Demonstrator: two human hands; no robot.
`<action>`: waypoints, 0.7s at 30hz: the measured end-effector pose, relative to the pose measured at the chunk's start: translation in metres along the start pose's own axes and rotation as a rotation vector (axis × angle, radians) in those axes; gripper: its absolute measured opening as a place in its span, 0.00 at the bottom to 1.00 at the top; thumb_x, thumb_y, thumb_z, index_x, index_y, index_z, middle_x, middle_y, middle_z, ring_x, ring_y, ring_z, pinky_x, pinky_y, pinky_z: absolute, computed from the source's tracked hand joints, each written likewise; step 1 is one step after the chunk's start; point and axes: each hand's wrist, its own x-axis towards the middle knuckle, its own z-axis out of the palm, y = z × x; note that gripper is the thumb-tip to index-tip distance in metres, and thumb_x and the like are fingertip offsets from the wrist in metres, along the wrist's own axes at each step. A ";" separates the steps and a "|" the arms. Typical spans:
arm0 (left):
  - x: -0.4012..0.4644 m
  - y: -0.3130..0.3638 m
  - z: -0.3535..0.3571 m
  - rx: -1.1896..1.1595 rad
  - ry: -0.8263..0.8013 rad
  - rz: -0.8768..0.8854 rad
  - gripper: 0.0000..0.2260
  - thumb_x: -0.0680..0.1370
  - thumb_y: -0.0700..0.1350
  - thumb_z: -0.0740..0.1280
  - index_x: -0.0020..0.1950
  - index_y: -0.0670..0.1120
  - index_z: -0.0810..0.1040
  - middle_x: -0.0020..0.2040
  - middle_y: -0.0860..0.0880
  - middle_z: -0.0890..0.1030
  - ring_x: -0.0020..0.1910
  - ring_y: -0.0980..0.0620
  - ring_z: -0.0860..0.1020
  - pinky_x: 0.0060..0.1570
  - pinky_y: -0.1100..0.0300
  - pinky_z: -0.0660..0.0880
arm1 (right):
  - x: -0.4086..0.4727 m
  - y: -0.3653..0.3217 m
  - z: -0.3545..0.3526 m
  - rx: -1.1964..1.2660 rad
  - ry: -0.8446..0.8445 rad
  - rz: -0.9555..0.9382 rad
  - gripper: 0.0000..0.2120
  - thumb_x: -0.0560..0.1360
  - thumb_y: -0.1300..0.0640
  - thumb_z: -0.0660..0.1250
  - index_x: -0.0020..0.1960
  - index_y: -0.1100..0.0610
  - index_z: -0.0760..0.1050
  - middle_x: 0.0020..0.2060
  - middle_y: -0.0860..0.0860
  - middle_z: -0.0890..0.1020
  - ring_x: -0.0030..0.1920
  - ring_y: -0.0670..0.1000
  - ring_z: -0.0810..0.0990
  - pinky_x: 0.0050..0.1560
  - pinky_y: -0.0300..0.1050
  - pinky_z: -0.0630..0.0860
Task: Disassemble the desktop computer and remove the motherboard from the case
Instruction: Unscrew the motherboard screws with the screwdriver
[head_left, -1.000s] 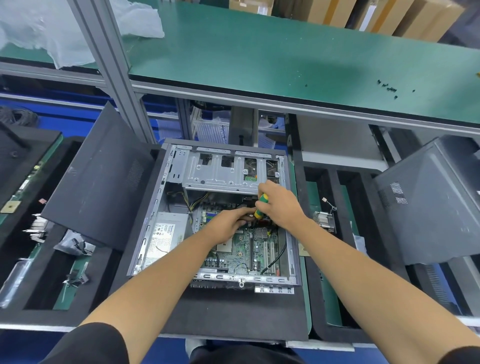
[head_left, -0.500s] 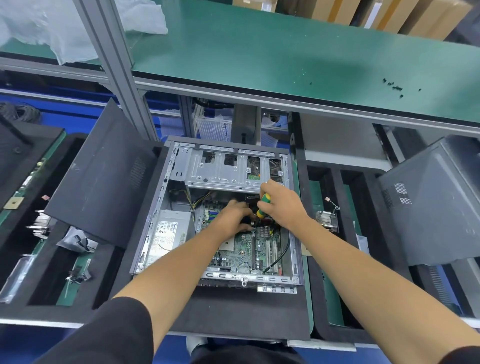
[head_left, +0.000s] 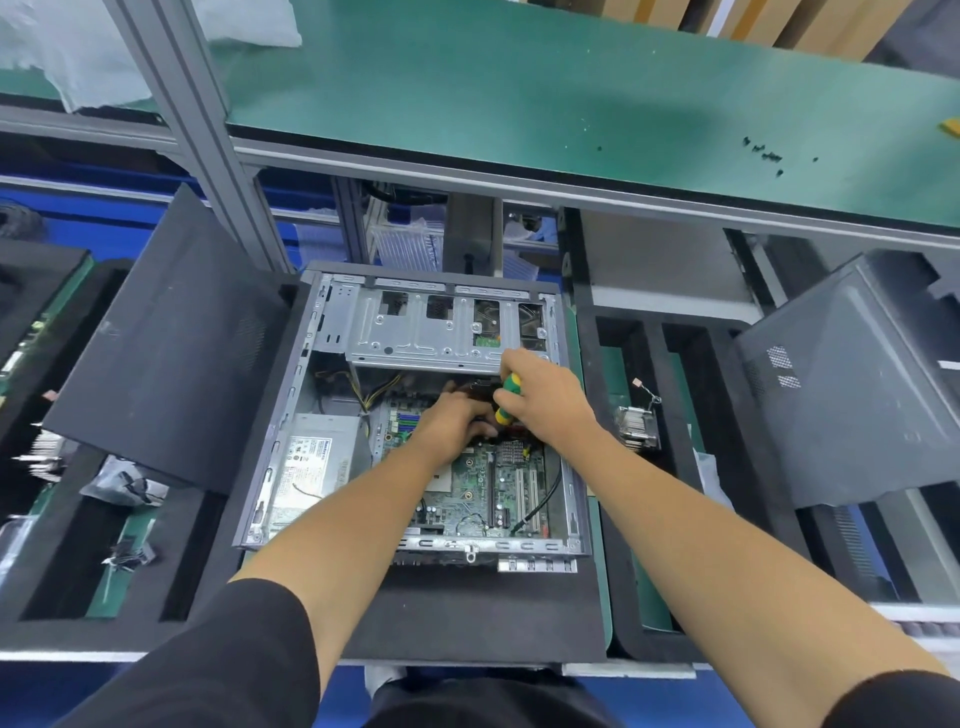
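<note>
An open grey computer case (head_left: 270, 467) lies flat in front of me, with the green motherboard (head_left: 478, 488) inside it. My right hand (head_left: 545, 400) grips a yellow-and-green screwdriver (head_left: 508, 396) held upright over the board's far edge. My left hand (head_left: 457, 421) rests on the board right beside the screwdriver tip, fingers curled down; what they touch is hidden. A silver power supply (head_left: 317, 462) sits at the case's left, and a metal drive cage (head_left: 415, 332) spans its far end.
A black side panel (head_left: 166, 343) leans at the left, another grey panel (head_left: 852, 384) at the right. A heatsink (head_left: 636, 423) lies in the black foam tray (head_left: 592, 519) to the right. Several small black screws (head_left: 763, 153) lie on the green shelf (head_left: 519, 88) above.
My left hand has slid a little farther in toward the screwdriver tip. The right hand keeps the screwdriver in the same spot.
</note>
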 end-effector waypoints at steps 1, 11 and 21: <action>0.000 -0.001 0.001 -0.017 0.010 -0.001 0.02 0.78 0.46 0.71 0.48 0.51 0.85 0.49 0.52 0.81 0.63 0.44 0.73 0.62 0.56 0.67 | 0.000 0.000 0.001 0.001 0.006 0.006 0.09 0.73 0.50 0.66 0.46 0.48 0.65 0.38 0.46 0.73 0.35 0.54 0.74 0.33 0.47 0.65; 0.005 -0.006 0.005 -0.068 -0.003 -0.048 0.06 0.78 0.47 0.71 0.42 0.57 0.80 0.60 0.45 0.83 0.76 0.40 0.64 0.75 0.48 0.57 | 0.000 -0.003 0.005 -0.068 0.041 0.015 0.11 0.78 0.52 0.64 0.47 0.51 0.60 0.39 0.47 0.68 0.34 0.58 0.72 0.34 0.49 0.64; 0.005 -0.003 0.004 -0.022 -0.020 -0.078 0.09 0.78 0.49 0.71 0.40 0.61 0.78 0.63 0.44 0.81 0.74 0.40 0.64 0.72 0.46 0.62 | -0.001 -0.002 0.006 -0.097 0.048 0.003 0.11 0.78 0.52 0.63 0.47 0.50 0.59 0.40 0.47 0.68 0.34 0.58 0.72 0.34 0.48 0.64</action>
